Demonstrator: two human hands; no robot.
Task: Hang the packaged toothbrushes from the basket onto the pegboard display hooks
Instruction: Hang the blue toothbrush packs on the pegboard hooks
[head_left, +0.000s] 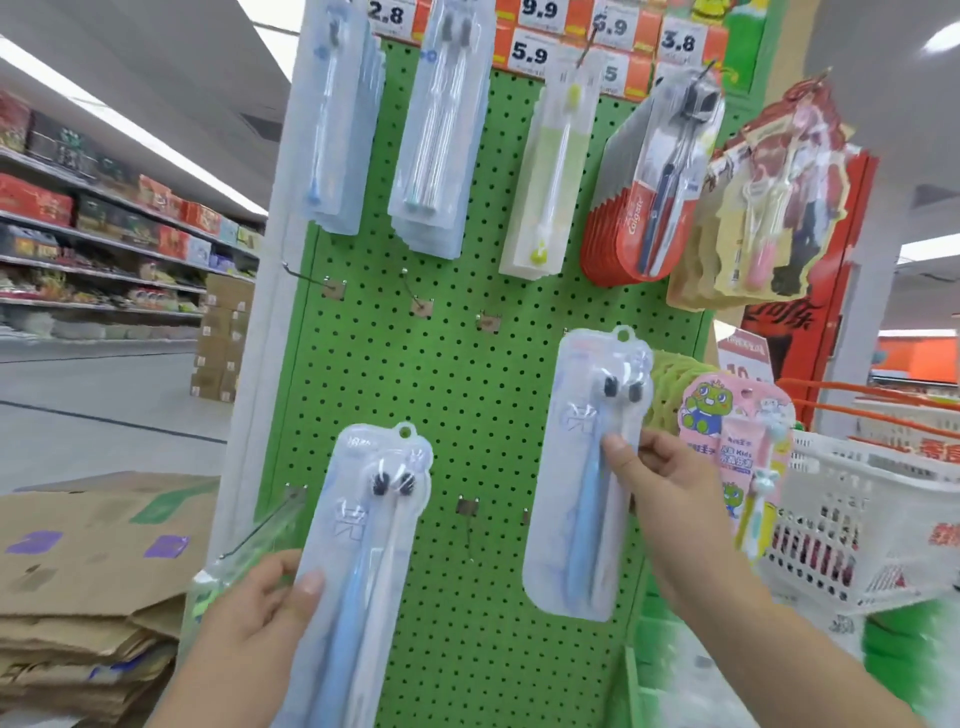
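Left hand (260, 603) pinches one blue twin-toothbrush pack (363, 561); right hand (670, 493) pinches another (592, 467), raised toward the pegboard (467, 415). Hanging step; next, thread its hang hole (625, 335) onto the bare hook (488, 319).

Stocked shelves (104, 228), pale floor (104, 395), ceiling lights (130, 119)

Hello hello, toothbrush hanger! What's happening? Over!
Left hand grips one toothbrush pack. Right hand pinches second pack below bare hook. Nothing blocking.
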